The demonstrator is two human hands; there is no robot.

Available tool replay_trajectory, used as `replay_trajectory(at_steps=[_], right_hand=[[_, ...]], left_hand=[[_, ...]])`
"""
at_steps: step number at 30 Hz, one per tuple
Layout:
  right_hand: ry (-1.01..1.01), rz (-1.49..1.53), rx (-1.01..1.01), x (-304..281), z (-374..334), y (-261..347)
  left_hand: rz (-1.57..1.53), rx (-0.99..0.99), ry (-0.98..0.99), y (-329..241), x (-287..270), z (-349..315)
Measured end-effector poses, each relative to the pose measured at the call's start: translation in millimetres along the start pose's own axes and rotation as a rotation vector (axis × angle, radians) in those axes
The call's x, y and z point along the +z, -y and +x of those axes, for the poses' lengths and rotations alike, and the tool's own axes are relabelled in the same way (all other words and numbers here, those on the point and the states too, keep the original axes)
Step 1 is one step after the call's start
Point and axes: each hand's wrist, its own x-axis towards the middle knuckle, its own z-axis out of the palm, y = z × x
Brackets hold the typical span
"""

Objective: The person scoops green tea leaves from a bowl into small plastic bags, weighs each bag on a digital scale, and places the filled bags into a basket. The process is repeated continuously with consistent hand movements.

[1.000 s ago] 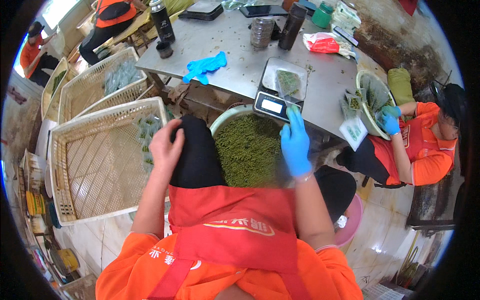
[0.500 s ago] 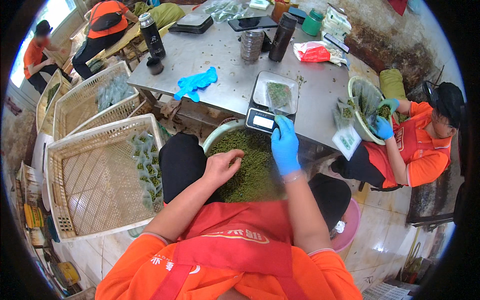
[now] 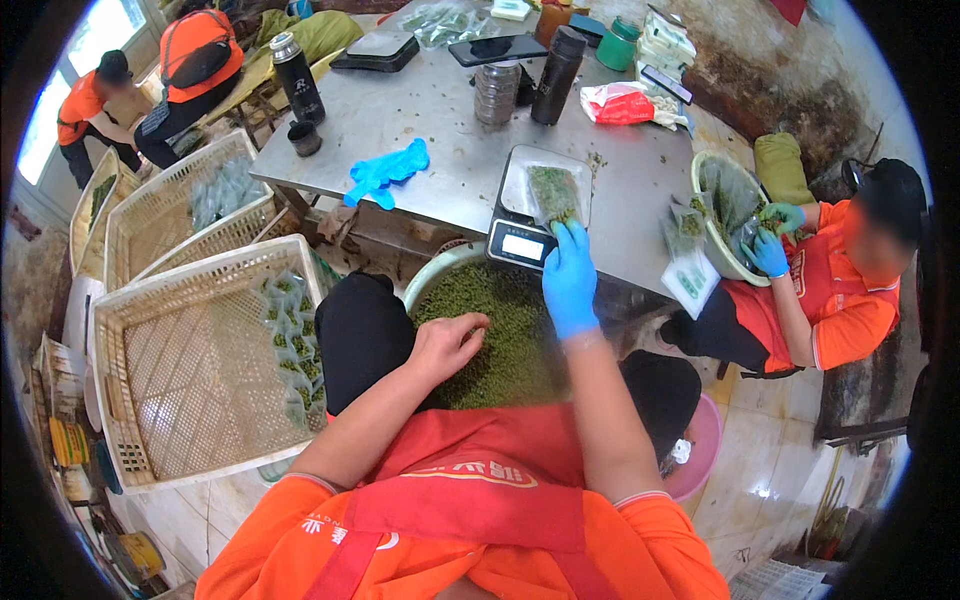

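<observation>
My right hand (image 3: 570,285), in a blue glove, closes its fingers on the near end of a clear plastic bag (image 3: 553,188) of green bits. The bag lies on the pan of a small scale (image 3: 515,245) with a lit display, at the table's near edge. My bare left hand (image 3: 450,345) hovers over a round basin (image 3: 418,285) between my knees; its fingers are loosely bent, thumb apart, holding nothing visible. Small green grains (image 3: 500,350), like peppercorns, fill the basin.
Left stands a plastic crate (image 3: 110,400) with filled bags along one side; another crate (image 3: 125,225) is behind. The metal table (image 3: 440,160) carries a blue glove (image 3: 388,172), bottles and a second scale (image 3: 378,50). On the right a co-worker (image 3: 850,290) handles bags over a basin.
My right hand has moved slightly up onto the bag's near end and taken hold of it. My left hand has barely shifted. The co-worker's hands and people at far left have moved.
</observation>
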Motion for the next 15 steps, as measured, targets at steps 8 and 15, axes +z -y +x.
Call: replay_trajectory(at_steps=[8, 15], right_hand=[[0.253, 0.683, 0.368, -23.1, -66.1, 24.2], [0.377, 1.060, 0.643, -34.1, -72.1, 20.3]], left_hand=[[-0.532, -0.005, -0.031, -9.8, 16.7, 24.2], [-1.073, -0.403, 0.239, -5.5, 17.1, 16.5]])
